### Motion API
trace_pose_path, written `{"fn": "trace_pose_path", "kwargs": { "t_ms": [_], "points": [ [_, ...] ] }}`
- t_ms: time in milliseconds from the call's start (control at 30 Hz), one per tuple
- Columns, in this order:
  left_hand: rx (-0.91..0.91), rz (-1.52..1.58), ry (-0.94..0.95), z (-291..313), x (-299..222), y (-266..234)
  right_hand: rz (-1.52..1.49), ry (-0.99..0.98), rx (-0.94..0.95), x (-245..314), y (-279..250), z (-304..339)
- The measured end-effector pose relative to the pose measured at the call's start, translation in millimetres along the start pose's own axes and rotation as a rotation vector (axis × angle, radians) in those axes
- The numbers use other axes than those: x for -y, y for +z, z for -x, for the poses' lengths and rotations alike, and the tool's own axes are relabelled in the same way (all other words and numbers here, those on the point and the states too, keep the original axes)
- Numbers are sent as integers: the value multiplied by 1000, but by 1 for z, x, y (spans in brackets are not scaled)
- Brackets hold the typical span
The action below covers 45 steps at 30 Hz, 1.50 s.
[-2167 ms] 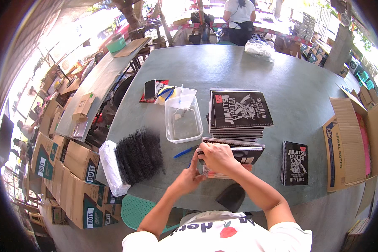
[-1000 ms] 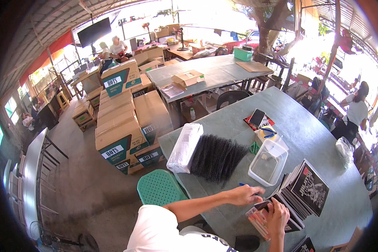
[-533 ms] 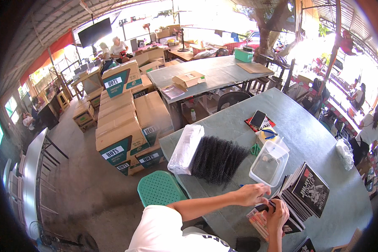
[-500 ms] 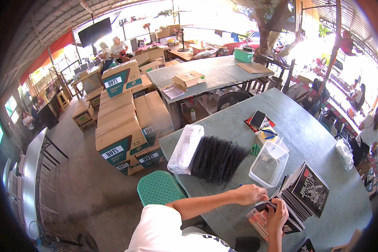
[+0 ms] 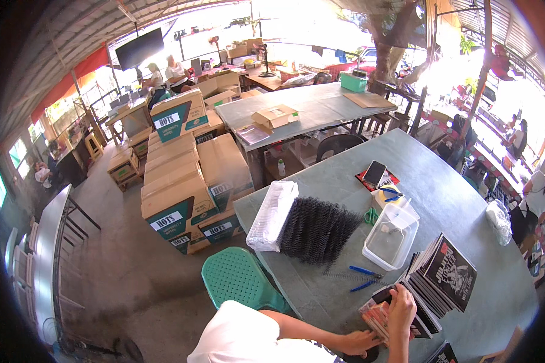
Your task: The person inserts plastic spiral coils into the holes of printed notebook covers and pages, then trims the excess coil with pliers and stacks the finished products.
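My right hand (image 5: 401, 308) bends over the top of a small stack of notebooks with orange-red and dark covers (image 5: 378, 317), fingers closed on the upper notebook's edge. Lower down, my left hand (image 5: 358, 343) lies at the stack's near left edge, fingers stretched toward it. Just beyond are blue-handled pliers (image 5: 363, 271), lying on the table with a thin spiral coil (image 5: 344, 274) beside them. Black-covered spiral notebooks (image 5: 447, 273) stand fanned in a pile to the right. A heap of black binding coils (image 5: 320, 230) lies farther left.
A white wrapped bundle (image 5: 272, 216), a clear plastic tub (image 5: 386, 245), green scissors (image 5: 371, 215) and a phone (image 5: 375, 173) rest on the grey table (image 5: 442, 187). A green stool (image 5: 239, 275) stands at its left edge, near stacked cartons (image 5: 175, 187). Other people sit farther back.
My left hand has moved down from the notebooks' far edge to their near left edge. The pliers and thin coil now show on the table. My right hand stays at the notebooks.
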<state>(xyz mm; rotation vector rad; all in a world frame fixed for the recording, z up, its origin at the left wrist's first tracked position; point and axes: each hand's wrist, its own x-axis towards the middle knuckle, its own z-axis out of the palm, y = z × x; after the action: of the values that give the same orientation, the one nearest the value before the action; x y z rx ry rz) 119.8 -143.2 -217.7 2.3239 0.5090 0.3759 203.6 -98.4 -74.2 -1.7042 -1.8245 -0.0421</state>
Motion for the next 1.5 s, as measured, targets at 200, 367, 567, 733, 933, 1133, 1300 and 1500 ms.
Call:
{"fn": "trace_pose_path", "kwargs": {
  "t_ms": [200,367,567,733,933,1133,1300,1500],
  "points": [
    [47,188,62,12,17,17,-38,-33,-14,6,-11,-1],
    [329,265,-90,15,20,14,-15,-99,-240,23,4,-2],
    [-705,84,65,6,-57,-180,215,29,-214,-39,-38,37],
    [-703,-279,45,13,-1,-180,89,17,-47,-18,-22,17],
    [-718,-289,119,-5,-19,-201,83,30,-49,-17,-25,17],
    [-916,-356,212,1,-43,-227,128,51,11,-9,-25,28],
    [-536,-194,95,-7,-16,-198,160,25,-115,-13,-30,21],
    [-560,-165,139,-13,-19,-197,-5,121,-37,-30,-53,39]
  ]
}}
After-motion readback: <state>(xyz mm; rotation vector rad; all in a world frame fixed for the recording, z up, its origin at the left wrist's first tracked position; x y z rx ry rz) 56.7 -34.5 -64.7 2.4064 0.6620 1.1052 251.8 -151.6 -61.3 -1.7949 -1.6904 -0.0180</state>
